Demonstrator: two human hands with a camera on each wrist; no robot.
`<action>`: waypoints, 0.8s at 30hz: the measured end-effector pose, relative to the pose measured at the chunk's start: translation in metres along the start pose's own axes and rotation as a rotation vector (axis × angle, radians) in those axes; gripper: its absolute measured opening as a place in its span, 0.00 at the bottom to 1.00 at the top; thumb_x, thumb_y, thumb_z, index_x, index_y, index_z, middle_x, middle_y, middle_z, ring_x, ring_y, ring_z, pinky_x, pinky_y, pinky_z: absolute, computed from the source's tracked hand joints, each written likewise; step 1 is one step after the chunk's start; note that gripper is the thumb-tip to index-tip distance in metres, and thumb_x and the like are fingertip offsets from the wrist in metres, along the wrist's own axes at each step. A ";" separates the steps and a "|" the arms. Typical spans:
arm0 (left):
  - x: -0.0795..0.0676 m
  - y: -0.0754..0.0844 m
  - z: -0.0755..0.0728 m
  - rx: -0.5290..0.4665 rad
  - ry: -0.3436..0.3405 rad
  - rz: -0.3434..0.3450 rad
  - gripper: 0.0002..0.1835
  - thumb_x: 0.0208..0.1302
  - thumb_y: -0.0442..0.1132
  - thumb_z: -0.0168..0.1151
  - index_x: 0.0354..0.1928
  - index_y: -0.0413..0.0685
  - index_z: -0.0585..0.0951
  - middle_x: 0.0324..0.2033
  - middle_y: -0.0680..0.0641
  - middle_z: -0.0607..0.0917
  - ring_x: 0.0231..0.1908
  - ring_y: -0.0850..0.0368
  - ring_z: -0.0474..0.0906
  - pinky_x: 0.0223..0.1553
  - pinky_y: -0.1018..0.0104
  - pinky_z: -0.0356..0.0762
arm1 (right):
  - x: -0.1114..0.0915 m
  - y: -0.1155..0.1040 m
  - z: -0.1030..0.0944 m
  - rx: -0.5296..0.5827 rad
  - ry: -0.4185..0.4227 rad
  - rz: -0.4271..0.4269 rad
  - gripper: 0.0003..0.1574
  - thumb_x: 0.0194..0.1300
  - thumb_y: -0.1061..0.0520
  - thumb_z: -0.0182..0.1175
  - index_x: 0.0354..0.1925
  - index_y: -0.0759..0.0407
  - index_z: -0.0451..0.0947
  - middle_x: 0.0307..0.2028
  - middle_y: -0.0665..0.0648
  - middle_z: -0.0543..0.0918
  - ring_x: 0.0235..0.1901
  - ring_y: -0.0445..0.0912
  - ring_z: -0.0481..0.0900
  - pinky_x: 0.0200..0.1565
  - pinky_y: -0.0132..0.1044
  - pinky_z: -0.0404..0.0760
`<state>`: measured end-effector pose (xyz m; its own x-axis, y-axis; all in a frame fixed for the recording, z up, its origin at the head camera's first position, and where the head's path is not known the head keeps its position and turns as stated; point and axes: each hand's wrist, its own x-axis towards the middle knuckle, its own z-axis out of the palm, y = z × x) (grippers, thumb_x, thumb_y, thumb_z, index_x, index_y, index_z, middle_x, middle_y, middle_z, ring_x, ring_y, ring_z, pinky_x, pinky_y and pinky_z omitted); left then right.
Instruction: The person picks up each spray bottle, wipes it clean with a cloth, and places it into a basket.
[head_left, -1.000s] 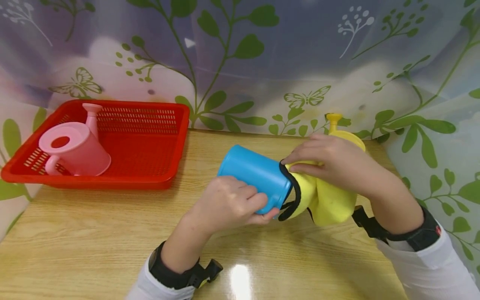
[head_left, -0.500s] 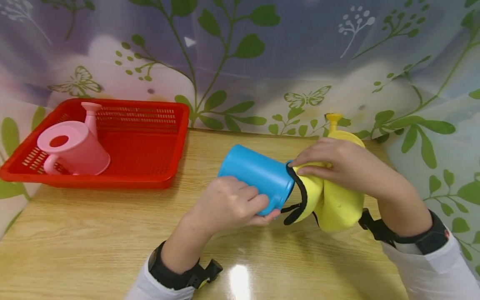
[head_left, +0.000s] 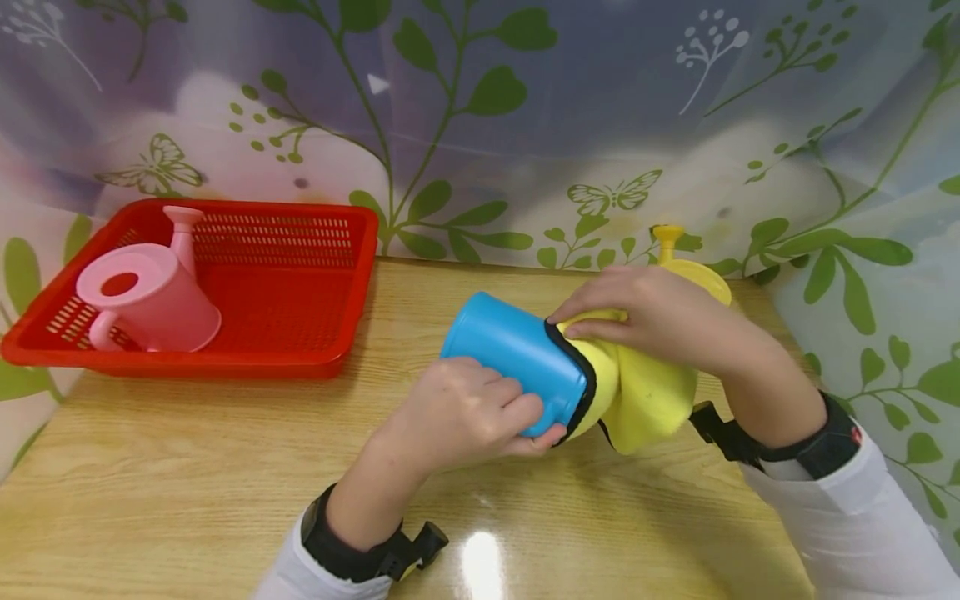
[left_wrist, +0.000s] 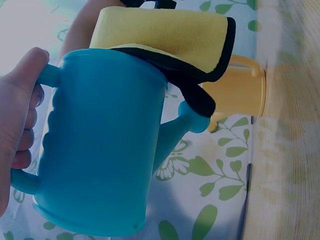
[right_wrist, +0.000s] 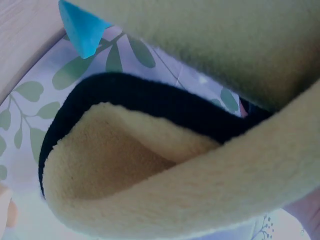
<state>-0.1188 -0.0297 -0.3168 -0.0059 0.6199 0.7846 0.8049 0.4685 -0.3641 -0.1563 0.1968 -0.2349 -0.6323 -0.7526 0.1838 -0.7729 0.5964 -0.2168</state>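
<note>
In the head view a blue watering can (head_left: 510, 342) is tipped on its side above the table, its open end to the right. My left hand (head_left: 465, 408) grips it by the handle, and the left wrist view shows the fingers curled through that handle. Pinched by my right hand (head_left: 645, 321), a yellow cloth (head_left: 652, 400) with black edging lies over the can's open end. Its loose part hangs down in folds, filling much of the right wrist view. A blue spout (left_wrist: 172, 137) points away from the handle in the left wrist view.
Behind my right hand stands a yellow watering can (head_left: 701, 279), partly hidden. At the left, a red basket (head_left: 225, 360) holds a pink watering can (head_left: 161, 300). A leaf-patterned curtain (head_left: 600, 100) rises along the table's back.
My right hand moves the cloth slightly right, off the can's end, then back left so that it overlaps more of the can. The left hand and blue can shift only slightly.
</note>
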 end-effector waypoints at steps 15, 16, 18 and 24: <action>0.000 0.002 0.002 0.004 -0.006 -0.001 0.23 0.60 0.55 0.58 0.13 0.57 0.63 0.08 0.59 0.62 0.09 0.69 0.57 0.13 0.75 0.55 | 0.027 -0.008 0.004 -0.015 -0.021 -0.055 0.11 0.62 0.53 0.65 0.45 0.47 0.85 0.41 0.43 0.87 0.44 0.43 0.81 0.49 0.42 0.78; 0.000 0.002 0.002 0.007 -0.003 0.004 0.23 0.60 0.55 0.58 0.13 0.57 0.63 0.08 0.60 0.61 0.09 0.69 0.57 0.13 0.75 0.55 | 0.029 -0.009 0.005 -0.020 -0.024 -0.055 0.11 0.63 0.53 0.64 0.45 0.47 0.85 0.42 0.43 0.87 0.44 0.43 0.81 0.49 0.42 0.78; 0.000 0.003 0.003 0.013 0.004 0.013 0.24 0.60 0.56 0.58 0.13 0.57 0.63 0.07 0.60 0.61 0.09 0.69 0.57 0.13 0.75 0.54 | 0.032 -0.011 0.005 -0.026 -0.032 -0.051 0.11 0.64 0.52 0.64 0.45 0.47 0.85 0.42 0.43 0.87 0.43 0.43 0.81 0.48 0.41 0.78; 0.001 0.004 0.005 0.018 0.033 0.030 0.22 0.60 0.54 0.56 0.13 0.58 0.63 0.07 0.60 0.62 0.09 0.69 0.57 0.13 0.75 0.54 | 0.048 -0.016 0.006 -0.048 -0.067 -0.027 0.11 0.64 0.50 0.63 0.45 0.48 0.85 0.42 0.44 0.86 0.41 0.44 0.79 0.40 0.39 0.78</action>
<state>-0.1183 -0.0234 -0.3200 0.0380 0.6133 0.7890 0.7935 0.4614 -0.3969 -0.1735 0.1497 -0.2286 -0.6078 -0.7843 0.1242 -0.7920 0.5875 -0.1657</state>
